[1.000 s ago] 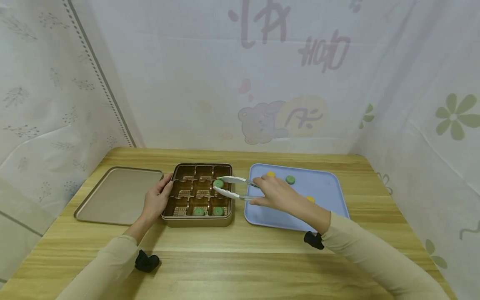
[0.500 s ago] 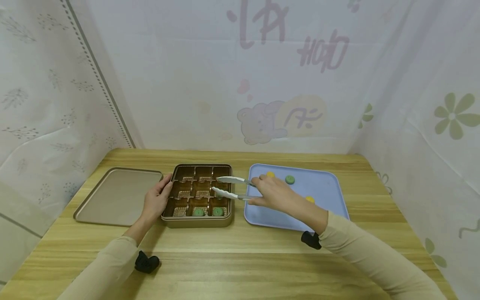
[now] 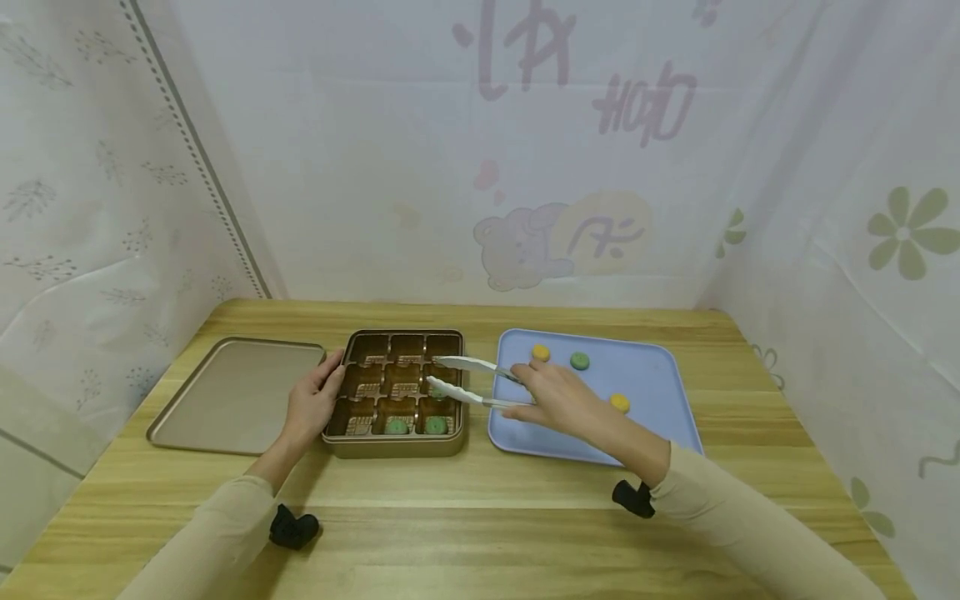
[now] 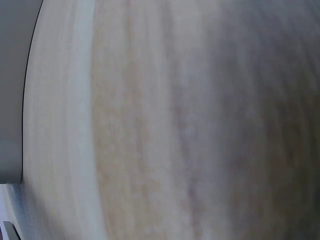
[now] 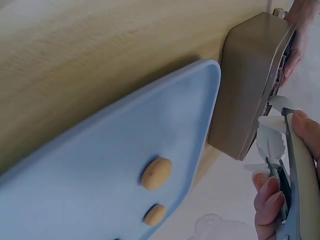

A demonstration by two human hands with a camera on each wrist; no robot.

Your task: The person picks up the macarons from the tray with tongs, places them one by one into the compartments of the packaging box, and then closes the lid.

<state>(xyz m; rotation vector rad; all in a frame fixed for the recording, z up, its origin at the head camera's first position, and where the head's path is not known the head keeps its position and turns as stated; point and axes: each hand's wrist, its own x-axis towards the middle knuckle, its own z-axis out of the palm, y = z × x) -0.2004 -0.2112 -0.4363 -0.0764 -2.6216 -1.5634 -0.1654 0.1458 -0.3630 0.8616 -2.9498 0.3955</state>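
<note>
Holding spread tongs point(image 3: 459, 392) over box point(image 3: 396, 447) with right hand point(image 3: 566, 402). Left hand point(image 3: 312, 400), fingers extended, touches box's left side.

Head view: tongs point(image 3: 455, 391) slicing straight across the green cookie point(image 3: 438, 396) in the middle row of the box point(image 3: 397, 448), hiding part of it! The right hand point(image 3: 558, 400) covers their back end, the left hand point(image 3: 311, 406) has its lower fingers out of sight, both sleeves point(image 3: 206, 533) cropped below. Left wrist view: surface point(image 4: 135, 120) blurred (that dark patch point(image 4: 280, 120)? no telling). Right wrist view: blue tray point(image 5: 90, 170) cut off.
</note>
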